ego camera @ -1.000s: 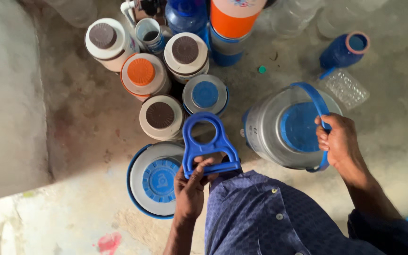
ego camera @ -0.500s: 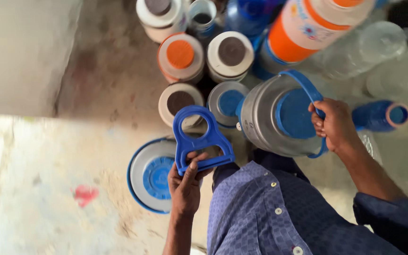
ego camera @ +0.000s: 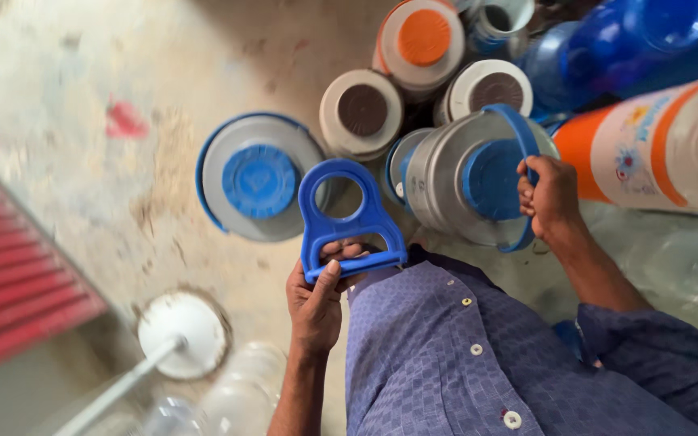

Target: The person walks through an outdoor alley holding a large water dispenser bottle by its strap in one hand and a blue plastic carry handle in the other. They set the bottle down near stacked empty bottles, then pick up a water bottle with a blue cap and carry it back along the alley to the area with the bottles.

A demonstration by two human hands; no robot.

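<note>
My left hand [ego camera: 317, 300] grips the straight bar of a blue plastic carry handle [ego camera: 347, 216] with a round ring, held up in front of my blue checked shirt. My right hand [ego camera: 551, 199] is closed on the blue bail handle [ego camera: 520, 141] of a large grey water jug [ego camera: 446, 178] with a blue lid, which hangs tilted off the floor. Just left of the carry handle a second grey jug [ego camera: 256, 176] with a blue lid stands on the concrete floor.
Several more jugs stand behind: white ones with brown lids [ego camera: 362, 111], one with an orange lid [ego camera: 422, 40], a blue bottle [ego camera: 607, 48], a big orange-and-white jug [ego camera: 664, 145]. Clear plastic bottles [ego camera: 680, 262] lie right. A white disc on a pole [ego camera: 181, 333] and a red ribbed surface [ego camera: 18, 291] are left.
The view has swung left and turned. My right hand has carried the grey jug closer to my body and to the carry handle. The left hand keeps its grip.
</note>
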